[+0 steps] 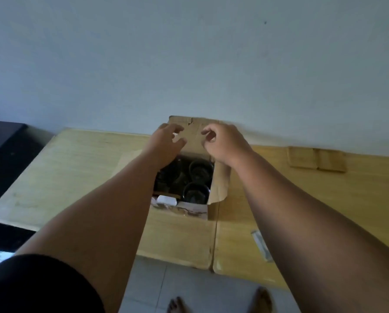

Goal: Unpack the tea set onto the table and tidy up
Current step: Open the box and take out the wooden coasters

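Both hands, left hand (pixel 166 141) and right hand (pixel 220 143), fingers loosely spread and empty, reach the far flap (pixel 193 134) of the box (pixel 212 188) on the table (pixel 76 172); dark cups (pixel 198 179), apparently, lie below them, nearer the person.

Both bare arms extend forward, converging toward the far centre. Left hand (pixel 166 143): fingers spread and loosely curled, holding nothing. Right hand (pixel 223 143): fingers curled inward, likewise empty. Hands near, not touching.
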